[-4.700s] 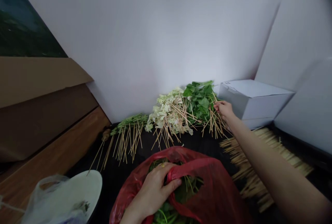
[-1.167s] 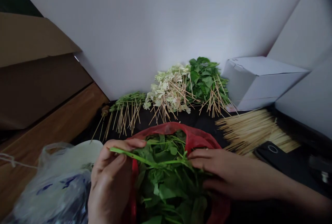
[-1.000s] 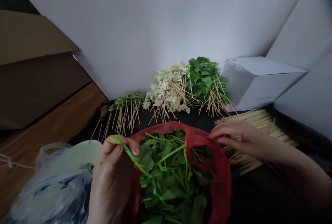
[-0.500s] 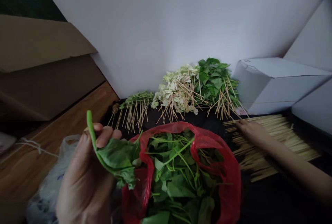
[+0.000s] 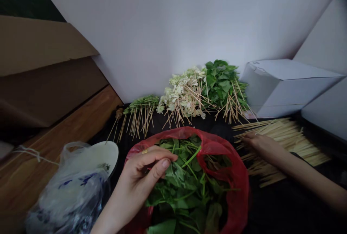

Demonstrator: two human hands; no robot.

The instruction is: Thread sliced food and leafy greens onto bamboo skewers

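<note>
I've got a leaf [image 5: 175,174] pinched in my left hand [image 5: 141,176] over the red bag [image 5: 238,190]. Right hand [image 5: 261,143] at the skewers [image 5: 295,142], can't tell if fingers grip any.

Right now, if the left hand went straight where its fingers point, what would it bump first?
The left hand would probably meet the leafy greens in the red plastic bag first, though depth is unclear.

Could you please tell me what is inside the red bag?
Inside the red bag are green leaves and stems. The left hand blocks part of the view; whatever lies beneath the top leaves cannot be seen.
</note>
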